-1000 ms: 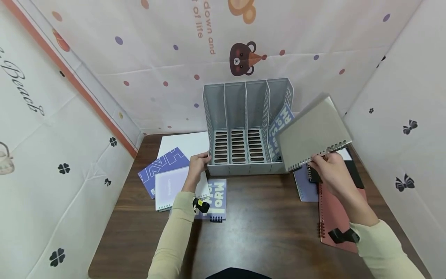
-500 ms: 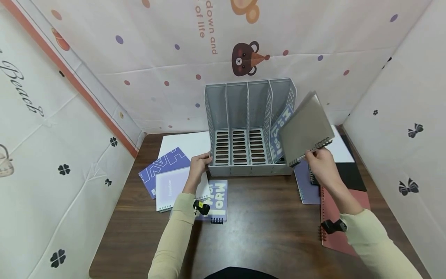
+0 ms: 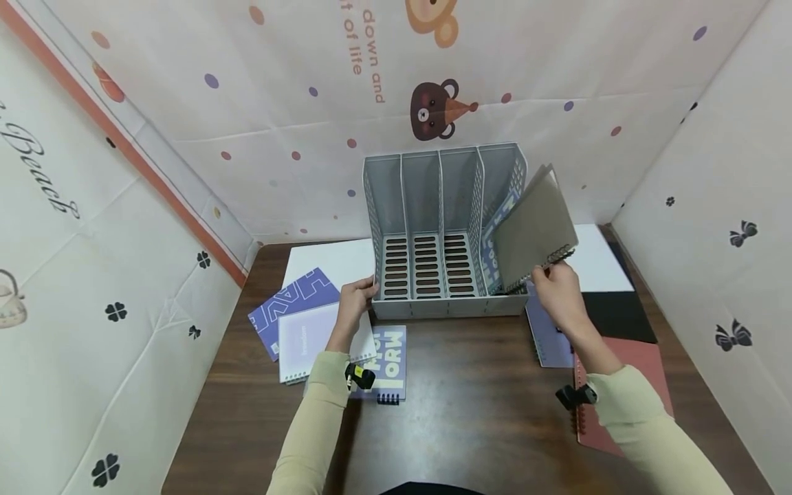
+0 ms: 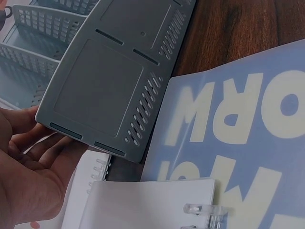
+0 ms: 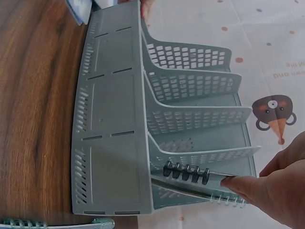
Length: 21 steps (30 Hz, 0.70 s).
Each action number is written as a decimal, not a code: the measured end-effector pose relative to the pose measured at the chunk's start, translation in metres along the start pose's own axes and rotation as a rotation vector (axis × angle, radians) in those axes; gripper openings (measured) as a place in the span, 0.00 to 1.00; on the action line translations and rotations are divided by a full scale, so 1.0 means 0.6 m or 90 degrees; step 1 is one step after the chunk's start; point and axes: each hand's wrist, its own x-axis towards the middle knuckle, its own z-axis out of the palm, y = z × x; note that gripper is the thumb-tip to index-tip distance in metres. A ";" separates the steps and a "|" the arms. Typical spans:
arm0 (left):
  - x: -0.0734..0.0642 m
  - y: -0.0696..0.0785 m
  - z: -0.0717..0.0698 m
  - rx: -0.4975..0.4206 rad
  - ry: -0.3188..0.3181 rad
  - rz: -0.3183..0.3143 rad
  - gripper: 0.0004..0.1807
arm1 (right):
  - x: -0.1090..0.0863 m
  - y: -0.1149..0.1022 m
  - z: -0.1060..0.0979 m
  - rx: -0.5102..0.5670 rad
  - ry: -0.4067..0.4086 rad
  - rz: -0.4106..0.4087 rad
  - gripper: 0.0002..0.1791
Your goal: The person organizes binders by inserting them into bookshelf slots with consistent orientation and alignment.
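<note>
A grey file organizer (image 3: 445, 306) with several upright compartments stands against the back wall. My left hand (image 3: 354, 302) grips its left front corner, thumb and fingers around the edge in the left wrist view. My right hand (image 3: 562, 292) pinches the spiral edge of a spiral notebook with a grey-beige cover (image 3: 537, 223). The notebook is tilted, its lower corner inside the rightmost compartment. A blue lettered notebook (image 3: 490, 256) leans in that same compartment, partly hidden behind the held one. In the right wrist view, my right hand (image 5: 281, 186) is at the compartment's open front.
Left of the organizer lie a purple notebook (image 3: 291, 302), a pale notebook (image 3: 306, 340), a white one (image 3: 334, 258) and a blue lettered one (image 3: 392, 364). At right lie purple (image 3: 551, 337), black (image 3: 619, 316), white (image 3: 597, 258) and red (image 3: 628, 357) ones. Walls enclose the table.
My right hand has moved left and slightly down with the grey-beige notebook, turning it steeper and bringing its lower corner into the rightmost compartment. My left hand keeps its place on the organizer.
</note>
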 end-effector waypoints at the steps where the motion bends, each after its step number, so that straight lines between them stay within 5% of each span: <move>1: 0.000 0.000 0.001 -0.001 0.003 0.002 0.23 | 0.000 -0.001 0.000 0.001 -0.001 -0.002 0.13; 21: -0.009 -0.004 0.004 0.011 0.004 0.007 0.23 | 0.031 0.011 0.049 -0.005 -0.008 -0.003 0.13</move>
